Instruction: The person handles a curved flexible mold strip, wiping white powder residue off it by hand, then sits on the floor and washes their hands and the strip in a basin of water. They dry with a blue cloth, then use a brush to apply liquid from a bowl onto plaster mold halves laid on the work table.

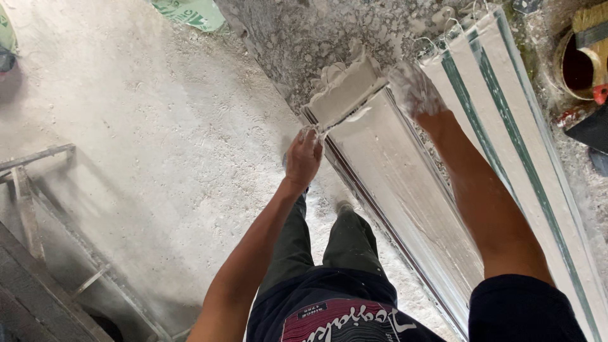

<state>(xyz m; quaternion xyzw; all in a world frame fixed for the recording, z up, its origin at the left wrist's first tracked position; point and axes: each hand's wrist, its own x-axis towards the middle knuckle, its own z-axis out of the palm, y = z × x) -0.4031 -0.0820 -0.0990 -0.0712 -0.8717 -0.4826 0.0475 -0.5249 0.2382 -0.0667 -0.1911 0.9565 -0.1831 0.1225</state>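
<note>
A long white plaster moulding (pixel 405 190) lies on a bench, running from the upper middle down to the lower right. At its far end stands a flat profile template (pixel 345 95) smeared with wet plaster. My left hand (pixel 303 158) grips the template's near left corner. My right hand (pixel 415 92), coated in white plaster, presses on the template's right side at the top of the moulding.
More finished mouldings with green stripes (pixel 506 120) lie to the right. A bucket with a brush (pixel 586 57) stands at the top right. Metal frame bars (pixel 38 183) sit at the left on the plaster-dusted floor (pixel 158 145). A green bag (pixel 190 12) lies at the top.
</note>
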